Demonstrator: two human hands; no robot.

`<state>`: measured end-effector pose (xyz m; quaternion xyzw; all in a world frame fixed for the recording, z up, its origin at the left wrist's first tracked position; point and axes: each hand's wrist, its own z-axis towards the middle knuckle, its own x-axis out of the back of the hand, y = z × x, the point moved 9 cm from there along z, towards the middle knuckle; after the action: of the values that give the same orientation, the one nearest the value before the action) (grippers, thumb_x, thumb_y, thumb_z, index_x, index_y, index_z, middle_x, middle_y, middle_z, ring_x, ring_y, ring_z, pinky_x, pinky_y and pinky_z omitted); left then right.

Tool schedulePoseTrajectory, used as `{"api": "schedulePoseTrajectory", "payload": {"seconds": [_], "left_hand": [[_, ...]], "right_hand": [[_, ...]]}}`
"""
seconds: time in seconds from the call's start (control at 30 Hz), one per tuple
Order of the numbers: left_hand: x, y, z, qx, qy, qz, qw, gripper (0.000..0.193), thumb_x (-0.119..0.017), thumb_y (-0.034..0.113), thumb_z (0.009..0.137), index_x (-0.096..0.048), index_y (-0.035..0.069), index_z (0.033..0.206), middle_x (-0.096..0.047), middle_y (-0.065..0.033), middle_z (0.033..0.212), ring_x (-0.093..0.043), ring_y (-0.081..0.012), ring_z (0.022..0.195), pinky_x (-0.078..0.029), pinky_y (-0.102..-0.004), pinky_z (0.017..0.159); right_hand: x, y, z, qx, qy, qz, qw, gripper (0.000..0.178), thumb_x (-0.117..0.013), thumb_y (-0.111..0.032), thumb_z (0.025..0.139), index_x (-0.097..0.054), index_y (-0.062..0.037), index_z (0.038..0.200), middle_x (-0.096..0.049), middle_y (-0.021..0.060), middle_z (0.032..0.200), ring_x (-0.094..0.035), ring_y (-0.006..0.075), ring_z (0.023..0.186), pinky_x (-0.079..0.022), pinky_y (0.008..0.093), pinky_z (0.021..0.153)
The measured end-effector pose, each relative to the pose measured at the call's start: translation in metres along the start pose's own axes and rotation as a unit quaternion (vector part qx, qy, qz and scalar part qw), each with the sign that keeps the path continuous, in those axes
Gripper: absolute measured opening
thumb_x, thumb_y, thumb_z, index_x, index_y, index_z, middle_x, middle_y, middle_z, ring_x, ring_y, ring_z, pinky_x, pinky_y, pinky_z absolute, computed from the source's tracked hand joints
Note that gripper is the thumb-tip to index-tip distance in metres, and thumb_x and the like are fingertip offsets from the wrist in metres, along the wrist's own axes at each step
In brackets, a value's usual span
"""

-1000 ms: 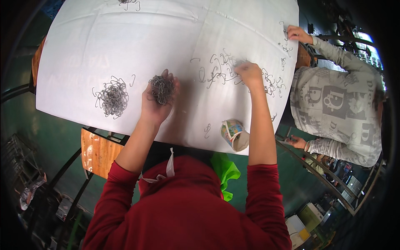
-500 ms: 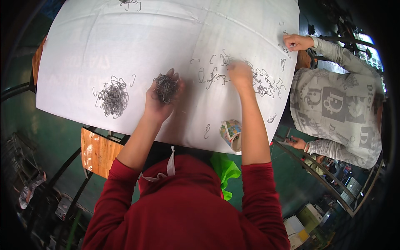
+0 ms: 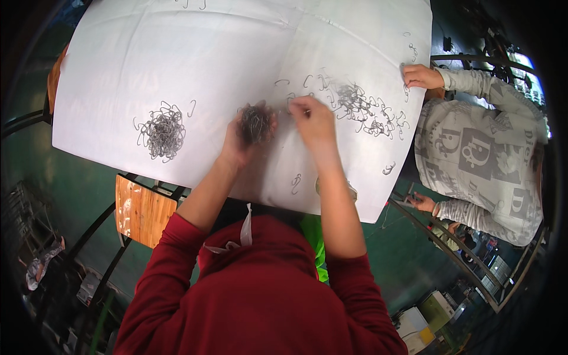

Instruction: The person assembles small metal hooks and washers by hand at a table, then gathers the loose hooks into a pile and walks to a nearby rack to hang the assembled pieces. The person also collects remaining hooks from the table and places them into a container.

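Observation:
A thick clump of dark bent wire hooks (image 3: 255, 124) rests in my left hand (image 3: 234, 145), whose fingers curl round it above the white-covered table. Close by on the right, my right hand (image 3: 316, 121) is closed in a pinch; a thin wire hook (image 3: 290, 102) shows at its fingertips. Beyond that hand lie many loose wire hooks (image 3: 370, 109), spread over the sheet. A denser pile of hooks (image 3: 163, 133) sits to the left. My right forearm partly hides a small round object (image 3: 350, 190) near the table's front edge.
The white sheet (image 3: 225, 53) covers the table. At the right edge a co-worker's hand (image 3: 423, 77) touches a line of hooks (image 3: 407, 92). Stray hooks (image 3: 296, 182) lie near the front. A wooden stool (image 3: 144, 211) stands at the front left.
My right hand has moved left from the scattered hooks, toward my left hand. My left hand has shifted slightly right with its clump. The co-worker's upper hand has moved slightly down the edge.

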<state>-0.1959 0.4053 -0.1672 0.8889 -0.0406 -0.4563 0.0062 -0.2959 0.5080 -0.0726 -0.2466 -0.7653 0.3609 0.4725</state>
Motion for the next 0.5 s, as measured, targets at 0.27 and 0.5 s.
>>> {"api": "schedulePoseTrajectory", "payload": {"seconds": [0.27,0.5], "left_hand": [[-0.003,0.011,-0.009,-0.004,-0.015,-0.05,0.999,0.031,-0.042,0.026,0.096,-0.055,0.003,0.111,-0.056,-0.0128,0.105,-0.054,-0.0293,0.1,-0.048,-0.0408,0.086],[-0.008,0.018,-0.012,0.015,-0.065,-0.102,0.993,0.032,-0.043,0.028,0.095,-0.055,0.003,0.111,-0.056,-0.0124,0.106,-0.053,-0.0285,0.102,-0.048,-0.0406,0.087]], "right_hand": [[-0.013,0.022,0.032,-0.062,0.023,-0.308,0.949,0.014,-0.063,-0.021,0.08,-0.065,-0.0086,0.086,-0.067,0.0111,0.09,-0.064,0.0264,0.088,-0.05,0.0394,0.074],[0.034,0.024,0.021,-0.04,0.045,-0.262,0.963,0.015,-0.064,-0.019,0.081,-0.065,-0.0075,0.09,-0.068,0.0096,0.081,-0.064,0.0271,0.078,-0.05,0.0367,0.071]]}}
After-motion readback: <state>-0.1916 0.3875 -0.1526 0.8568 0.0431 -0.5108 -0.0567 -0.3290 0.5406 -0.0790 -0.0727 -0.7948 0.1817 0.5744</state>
